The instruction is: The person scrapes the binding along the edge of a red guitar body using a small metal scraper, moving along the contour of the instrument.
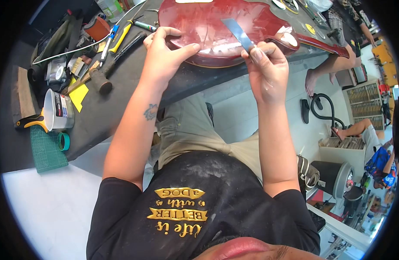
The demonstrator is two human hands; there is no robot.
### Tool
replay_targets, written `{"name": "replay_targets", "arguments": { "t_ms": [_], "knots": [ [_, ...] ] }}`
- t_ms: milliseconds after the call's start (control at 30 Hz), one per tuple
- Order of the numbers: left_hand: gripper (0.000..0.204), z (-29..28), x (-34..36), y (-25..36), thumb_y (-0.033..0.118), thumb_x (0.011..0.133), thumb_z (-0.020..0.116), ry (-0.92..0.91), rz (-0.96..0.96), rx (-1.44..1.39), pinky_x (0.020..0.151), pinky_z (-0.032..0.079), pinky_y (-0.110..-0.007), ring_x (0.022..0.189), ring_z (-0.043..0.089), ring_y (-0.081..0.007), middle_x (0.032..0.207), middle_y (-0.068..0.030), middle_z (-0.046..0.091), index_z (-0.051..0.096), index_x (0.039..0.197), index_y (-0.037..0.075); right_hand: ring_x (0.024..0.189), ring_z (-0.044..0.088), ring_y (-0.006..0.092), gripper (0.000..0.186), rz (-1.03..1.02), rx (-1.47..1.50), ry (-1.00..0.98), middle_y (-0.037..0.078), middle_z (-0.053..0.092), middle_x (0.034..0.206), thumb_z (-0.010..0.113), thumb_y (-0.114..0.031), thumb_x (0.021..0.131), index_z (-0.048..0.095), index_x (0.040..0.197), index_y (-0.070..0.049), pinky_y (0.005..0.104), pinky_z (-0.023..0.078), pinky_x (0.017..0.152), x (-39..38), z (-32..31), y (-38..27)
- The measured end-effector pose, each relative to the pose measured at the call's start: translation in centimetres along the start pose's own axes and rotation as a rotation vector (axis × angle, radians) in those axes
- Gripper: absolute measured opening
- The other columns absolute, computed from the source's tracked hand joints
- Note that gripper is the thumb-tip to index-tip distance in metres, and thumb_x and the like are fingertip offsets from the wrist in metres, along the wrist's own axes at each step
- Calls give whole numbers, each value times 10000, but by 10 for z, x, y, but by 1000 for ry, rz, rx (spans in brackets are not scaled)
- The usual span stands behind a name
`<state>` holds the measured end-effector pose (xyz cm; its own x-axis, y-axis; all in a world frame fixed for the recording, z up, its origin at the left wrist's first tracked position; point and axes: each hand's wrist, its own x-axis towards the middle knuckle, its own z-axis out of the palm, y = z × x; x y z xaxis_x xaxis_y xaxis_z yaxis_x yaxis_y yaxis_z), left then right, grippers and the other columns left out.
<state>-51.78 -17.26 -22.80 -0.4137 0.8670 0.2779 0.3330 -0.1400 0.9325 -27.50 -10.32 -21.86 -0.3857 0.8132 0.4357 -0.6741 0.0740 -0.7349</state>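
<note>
A glossy dark-red guitar point(217, 32) lies on the dark workbench in front of me, its neck point(318, 43) pointing right. My left hand point(167, 50) rests at the near left edge of the guitar's body, thumb and fingers spread apart. Between the thumb and fingers of my right hand point(266, 65) is a thin, flat metal blade point(237, 34), bluish with light glinting off it. The blade tilts up and to the left over the guitar; whether its tip touches the surface I cannot tell.
Left on the workbench point(121, 99) lie a hammer point(103, 80), a yellow-handled cutter point(120, 39), a clear tub point(58, 110), a green cutting mat point(48, 149) and a tape roll point(64, 141). Other people's legs point(329, 69) and a black hose point(327, 112) show at right.
</note>
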Motion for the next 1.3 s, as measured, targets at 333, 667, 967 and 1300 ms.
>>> {"name": "replay_targets", "arguments": {
  "t_ms": [333, 667, 967, 1300],
  "knots": [
    [506, -20, -5, 8, -23, 848, 722, -117, -128, -361, 976, 533, -288, 1142, 604, -161, 1240, -122, 569, 551, 1324, -19, 820, 642, 124, 90, 138, -19, 222, 38, 701, 894, 767, -75, 946, 689, 966, -37, 263, 505, 772, -65, -2, 7],
    [419, -61, 6, 51, -13, 864, 703, -357, 729, 577, 1105, 444, -405, 1296, 566, -309, 1347, -101, 662, 707, 1270, 87, 765, 639, 99, 150, 89, -328, 353, 38, 707, 893, 749, -102, 968, 708, 1062, 7, 249, 515, 711, -41, 29, 4],
    [306, -58, 8, 27, 47, 845, 751, -354, 975, 616, 1016, 504, -414, 1114, 678, -305, 1170, -80, 757, 757, 1150, 72, 786, 625, 91, 183, 74, -253, 404, 40, 721, 913, 771, -124, 955, 715, 1056, 18, 245, 484, 708, -46, 11, -4],
    [220, -39, 47, 7, 153, 1053, 598, -554, 247, -155, 942, 486, -281, 1034, 645, -125, 1065, -45, 700, 724, 1140, -4, 702, 580, 55, 162, 153, -699, 97, 10, 700, 791, 766, -114, 954, 758, 1038, 26, 204, 426, 628, -3, 48, 8]
  ]
}}
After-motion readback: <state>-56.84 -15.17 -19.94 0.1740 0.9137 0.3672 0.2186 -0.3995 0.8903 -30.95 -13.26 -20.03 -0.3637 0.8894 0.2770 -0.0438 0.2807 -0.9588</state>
